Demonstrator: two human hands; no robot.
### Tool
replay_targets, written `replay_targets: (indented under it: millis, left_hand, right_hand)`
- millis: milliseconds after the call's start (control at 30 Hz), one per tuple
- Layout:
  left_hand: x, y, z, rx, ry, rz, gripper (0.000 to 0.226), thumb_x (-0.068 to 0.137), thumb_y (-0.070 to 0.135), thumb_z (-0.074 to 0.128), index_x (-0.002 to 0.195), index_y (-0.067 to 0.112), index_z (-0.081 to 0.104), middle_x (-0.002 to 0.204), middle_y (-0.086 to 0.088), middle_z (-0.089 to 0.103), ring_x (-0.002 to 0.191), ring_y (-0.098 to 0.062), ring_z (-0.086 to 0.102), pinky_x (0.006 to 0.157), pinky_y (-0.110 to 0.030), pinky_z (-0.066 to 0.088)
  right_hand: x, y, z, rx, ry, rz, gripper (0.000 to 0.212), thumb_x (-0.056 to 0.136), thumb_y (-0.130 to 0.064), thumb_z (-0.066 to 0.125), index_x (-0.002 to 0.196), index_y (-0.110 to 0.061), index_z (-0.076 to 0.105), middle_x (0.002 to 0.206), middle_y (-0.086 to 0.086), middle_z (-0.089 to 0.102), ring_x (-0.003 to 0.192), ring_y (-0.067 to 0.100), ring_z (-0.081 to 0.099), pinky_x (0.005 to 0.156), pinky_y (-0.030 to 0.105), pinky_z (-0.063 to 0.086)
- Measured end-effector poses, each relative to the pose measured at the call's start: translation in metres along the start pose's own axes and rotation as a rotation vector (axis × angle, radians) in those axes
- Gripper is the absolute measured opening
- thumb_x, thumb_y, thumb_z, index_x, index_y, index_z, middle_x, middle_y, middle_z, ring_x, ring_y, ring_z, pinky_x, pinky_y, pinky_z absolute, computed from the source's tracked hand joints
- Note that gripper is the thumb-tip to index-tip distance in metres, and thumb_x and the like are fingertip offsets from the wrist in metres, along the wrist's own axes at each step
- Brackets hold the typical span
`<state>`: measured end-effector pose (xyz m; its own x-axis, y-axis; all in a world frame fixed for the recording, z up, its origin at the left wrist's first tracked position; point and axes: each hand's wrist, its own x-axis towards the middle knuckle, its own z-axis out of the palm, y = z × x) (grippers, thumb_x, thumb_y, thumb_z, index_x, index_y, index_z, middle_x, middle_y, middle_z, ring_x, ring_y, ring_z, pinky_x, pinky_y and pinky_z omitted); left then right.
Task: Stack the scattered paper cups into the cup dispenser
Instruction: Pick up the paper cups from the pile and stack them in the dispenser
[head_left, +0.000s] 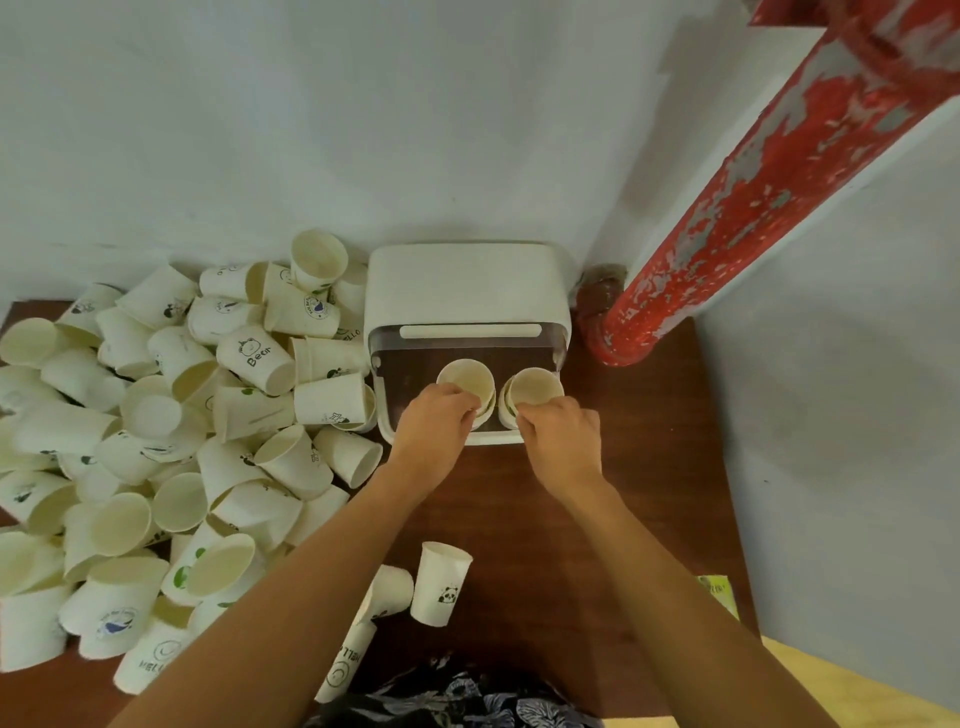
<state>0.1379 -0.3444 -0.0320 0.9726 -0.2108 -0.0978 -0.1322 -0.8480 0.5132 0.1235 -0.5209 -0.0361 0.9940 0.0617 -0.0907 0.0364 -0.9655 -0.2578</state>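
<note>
There was a single view, taken from a wide-angle camera worn on the person's head. It looked steeply down and forward over the brown table towards the pale wall behind it, so that wall filled the upper half of the picture and the table the lower. The lens sat close above the work: both forearms ran up from the bottom edge to the hands near the middle of the picture. The wide angle bent the edges, and the red pipe at the right leaned across the corner. At the bottom edge the camera caught a strip of the person's patterned clothing. No second view shared the scene.
</note>
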Motion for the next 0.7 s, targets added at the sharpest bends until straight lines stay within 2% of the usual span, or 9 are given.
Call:
replay_targets:
  millis: [167, 367, 467, 567, 633, 700]
  left_hand:
    - [0.005, -0.003, 0.014, 0.058, -0.064, 0.003, 0.022, 0.097, 0.02, 0.054, 0.114, 0.018, 0.069, 0.118, -0.002, 0.066, 0.11, -0.02, 0.057, 0.094, -0.034, 0.048]
    - [0.01, -0.004, 0.022, 0.097, -0.058, 0.007, 0.02, 0.095, 0.021, 0.056, 0.107, 0.018, 0.071, 0.112, -0.001, 0.068, 0.104, -0.019, 0.059, 0.086, -0.034, 0.051]
    - [0.007, -0.005, 0.022, 0.122, -0.068, 0.009, 0.023, 0.094, 0.018, 0.057, 0.114, 0.017, 0.068, 0.12, -0.001, 0.065, 0.11, -0.021, 0.056, 0.085, -0.035, 0.053]
    - [-0.001, -0.005, 0.013, 0.039, 0.007, 0.06, 0.032, 0.091, 0.016, 0.061, 0.123, 0.016, 0.061, 0.129, 0.0, 0.057, 0.117, -0.021, 0.05, 0.084, -0.034, 0.054]
    - [-0.011, -0.006, 0.004, -0.037, 0.071, 0.075, 0.033, 0.091, 0.017, 0.061, 0.124, 0.016, 0.06, 0.128, 0.001, 0.056, 0.116, -0.018, 0.049, 0.086, -0.03, 0.049]
    - [-0.026, -0.013, -0.002, -0.105, 0.098, 0.019, 0.03, 0.091, 0.019, 0.06, 0.121, 0.018, 0.062, 0.123, 0.004, 0.058, 0.11, -0.014, 0.054, 0.085, -0.025, 0.046]
  right_hand:
    - [0.004, 0.008, 0.019, 0.013, -0.049, -0.004, 0.017, 0.095, -0.02, 0.057, 0.099, -0.022, 0.073, 0.088, 0.006, 0.068, 0.093, 0.026, 0.059, 0.08, 0.038, 0.042]
    - [0.004, 0.002, 0.022, -0.025, -0.017, -0.05, 0.014, 0.083, -0.006, 0.069, 0.09, -0.016, 0.076, 0.08, 0.008, 0.069, 0.089, 0.029, 0.061, 0.08, 0.039, 0.047]
    - [0.004, 0.001, 0.022, 0.021, -0.072, -0.068, 0.02, 0.092, -0.009, 0.058, 0.106, -0.014, 0.071, 0.1, 0.008, 0.07, 0.104, 0.029, 0.058, 0.087, 0.04, 0.046]
    - [-0.007, -0.003, 0.018, 0.159, 0.031, -0.047, 0.028, 0.093, -0.012, 0.059, 0.12, -0.015, 0.065, 0.121, 0.003, 0.065, 0.116, 0.023, 0.054, 0.094, 0.039, 0.046]
    - [-0.022, -0.006, 0.015, 0.245, 0.125, -0.032, 0.026, 0.093, -0.012, 0.059, 0.118, -0.016, 0.065, 0.12, 0.001, 0.065, 0.114, 0.02, 0.055, 0.093, 0.037, 0.047]
    - [-0.039, -0.009, 0.015, 0.315, 0.054, -0.016, 0.019, 0.095, -0.014, 0.055, 0.108, -0.019, 0.068, 0.11, -0.002, 0.067, 0.103, 0.016, 0.058, 0.087, 0.034, 0.05]
